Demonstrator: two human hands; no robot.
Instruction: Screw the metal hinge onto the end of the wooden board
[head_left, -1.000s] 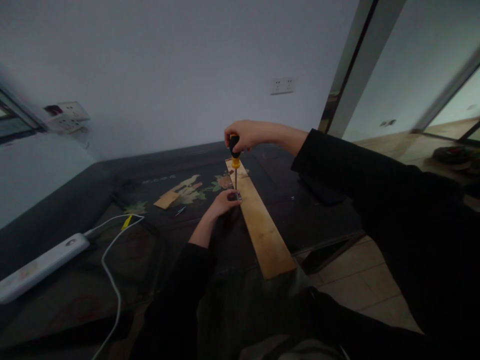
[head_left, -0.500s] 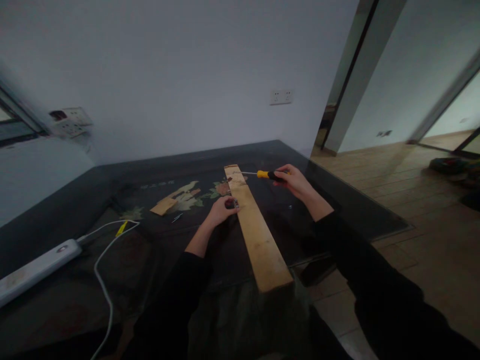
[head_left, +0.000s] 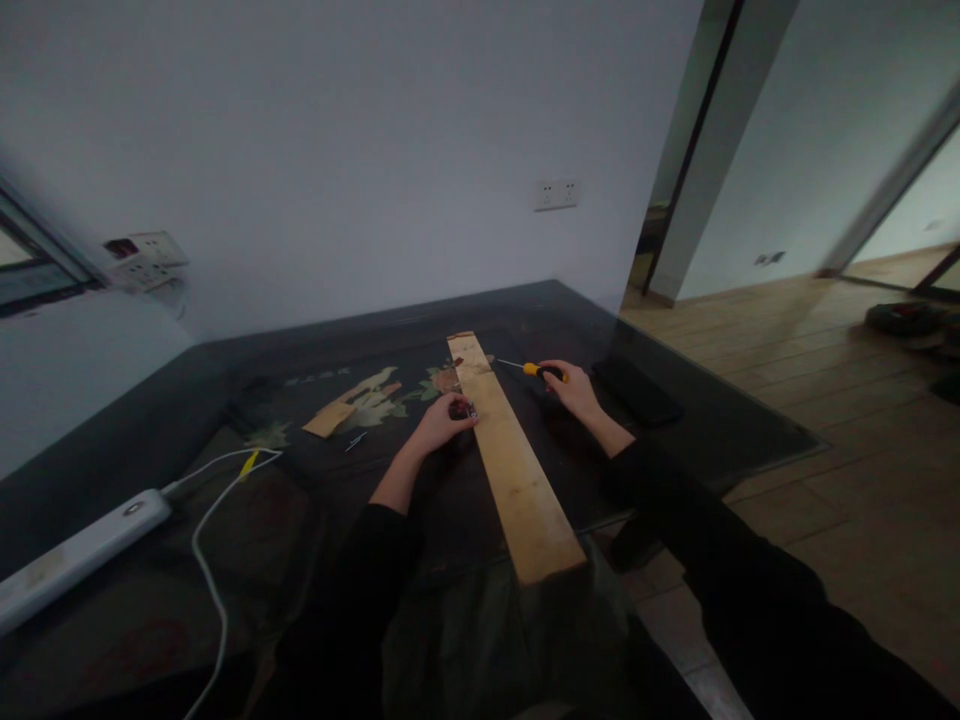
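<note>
The right hand (head_left: 574, 385) has lowered the screwdriver (head_left: 536, 369) from upright over the wooden plank (head_left: 510, 455) down to the desk (head_left: 705, 440), fingers curled around its handle. The left hand (head_left: 442, 420) still pinches the small metal fitting (head_left: 471, 410) at the plank's edge, so driving has paused.

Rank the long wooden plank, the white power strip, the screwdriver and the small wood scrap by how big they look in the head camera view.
1. long wooden plank
2. white power strip, though it lies nearer the camera, so unsure
3. small wood scrap and screwdriver in the right hand: too alike to rank
</note>
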